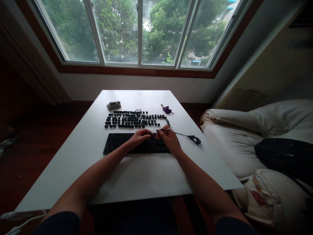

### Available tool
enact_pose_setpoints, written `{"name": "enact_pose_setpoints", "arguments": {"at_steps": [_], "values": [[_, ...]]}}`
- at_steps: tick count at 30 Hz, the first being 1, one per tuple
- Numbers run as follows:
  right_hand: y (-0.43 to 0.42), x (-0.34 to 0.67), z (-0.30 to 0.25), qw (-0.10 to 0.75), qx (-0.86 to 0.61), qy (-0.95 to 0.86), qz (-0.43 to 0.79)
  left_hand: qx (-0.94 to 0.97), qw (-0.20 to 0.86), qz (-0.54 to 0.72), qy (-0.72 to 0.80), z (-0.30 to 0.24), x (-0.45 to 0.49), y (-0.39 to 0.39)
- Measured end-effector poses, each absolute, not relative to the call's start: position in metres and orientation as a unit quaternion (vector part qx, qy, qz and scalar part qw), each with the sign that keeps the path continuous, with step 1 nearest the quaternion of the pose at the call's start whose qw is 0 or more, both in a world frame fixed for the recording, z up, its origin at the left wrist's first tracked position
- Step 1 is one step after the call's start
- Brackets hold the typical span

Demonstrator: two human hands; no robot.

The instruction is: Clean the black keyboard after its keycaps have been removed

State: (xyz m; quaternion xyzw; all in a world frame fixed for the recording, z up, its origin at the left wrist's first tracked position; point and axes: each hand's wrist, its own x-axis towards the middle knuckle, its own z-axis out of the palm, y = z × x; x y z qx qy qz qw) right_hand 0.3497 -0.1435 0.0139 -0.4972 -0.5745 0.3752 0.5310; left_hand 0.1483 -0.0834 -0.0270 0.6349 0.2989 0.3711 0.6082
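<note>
Above the right half of a black keyboard (122, 141), whose keycaps are largely off, my two hands are close together. My left hand (140, 138) is closed in a pinch on a small black keycap (150, 133). My right hand (169, 139) is closed around a wire keycap puller (160, 131) with a dark handle. Thin wire from the puller shows between the hands and past the right fingers. Beyond the keyboard lie rows of loose black keycaps (129, 120). My fingers hide part of the keyboard's right side.
On the white table (146, 176), a grey cloth (113, 105) lies at the back left. A purple cloth item (167, 110) is at the back right. A coiled black cable (195, 140) lies right of the keyboard. A pale sofa (227, 140) stands beside the table, with a window (139, 32) beyond.
</note>
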Motion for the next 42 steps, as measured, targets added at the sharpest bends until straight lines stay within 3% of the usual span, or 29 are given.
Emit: {"name": "enact_pose_setpoints", "arguments": {"at_steps": [7,26,29,36,42], "values": [[-0.145,0.345,0.012,0.547,-0.484,-0.563,0.386,0.653,0.566,0.388,0.32,-0.035,0.146,-0.08],[-0.145,0.338,0.002,0.566,-0.488,-0.523,0.409,0.642,0.604,0.391,0.266,-0.027,0.146,-0.086],[-0.142,0.338,-0.001,0.575,-0.495,-0.512,0.402,0.701,0.511,0.405,0.29,-0.027,0.146,-0.089],[-0.143,0.337,-0.003,0.571,-0.518,-0.53,0.352,0.84,0.121,0.38,0.368,-0.017,0.148,-0.101],[-0.147,0.336,-0.003,0.551,-0.54,-0.557,0.309,0.873,0.003,0.34,0.349,-0.015,0.148,-0.104]]}}
